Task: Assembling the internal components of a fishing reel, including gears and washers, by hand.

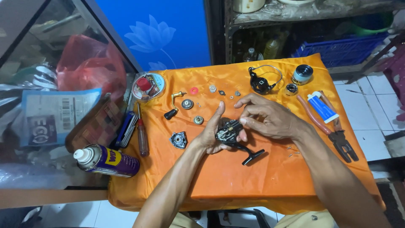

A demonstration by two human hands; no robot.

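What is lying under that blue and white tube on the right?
The blue and white tube rests across the red handles of the pliers, which lie on the orange cloth. The stretch of handle directly beneath the tube is covered, so it cannot be seen.

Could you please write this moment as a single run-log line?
left hand: cradles black reel body | right hand: fingertips on reel body | surface: orange cloth | nearby: pliers, screwdriver, spray can

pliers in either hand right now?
No. The pliers lie on the orange cloth, apart from the right hand; both it and the left hand hold the black reel body.
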